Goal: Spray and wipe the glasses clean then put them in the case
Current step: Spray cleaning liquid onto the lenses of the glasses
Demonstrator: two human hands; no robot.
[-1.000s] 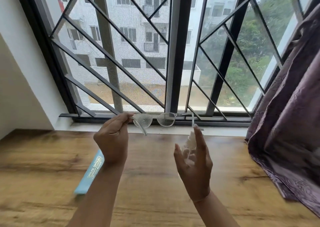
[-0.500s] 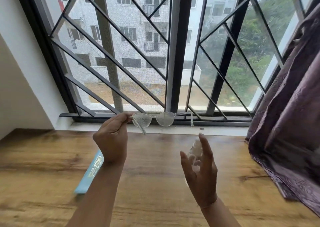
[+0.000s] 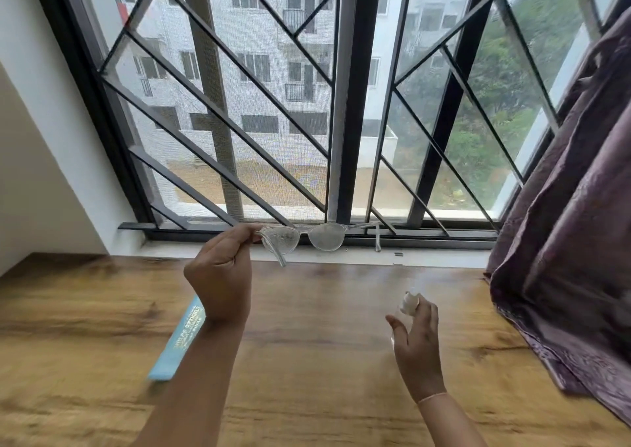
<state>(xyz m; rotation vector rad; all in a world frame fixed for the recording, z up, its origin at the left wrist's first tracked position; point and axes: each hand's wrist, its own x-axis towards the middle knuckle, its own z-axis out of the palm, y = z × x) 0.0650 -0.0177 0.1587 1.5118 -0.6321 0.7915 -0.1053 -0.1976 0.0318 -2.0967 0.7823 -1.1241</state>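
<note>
A barred window (image 3: 239, 105) fills the view ahead, with a wooden table (image 3: 324, 361) below it and a purple curtain (image 3: 563, 241) bunched along the right edge. Your left hand (image 3: 220, 276) is raised in front of the sill, thumb and fingertips pinching the clear-framed glasses (image 3: 304, 238) at their left end. The glasses hang level in the air above the table's far edge, temples unfolded, and both lenses look misted and speckled. Your right hand (image 3: 416, 337) sits lower and well to the right, fingers curled round a small spray bottle (image 3: 408, 302) with its white top poking out above them and the thumb standing off to the side; blur hides the finer grip. A flat blue case (image 3: 181, 340) lies on the table, partly behind your left forearm.
</note>
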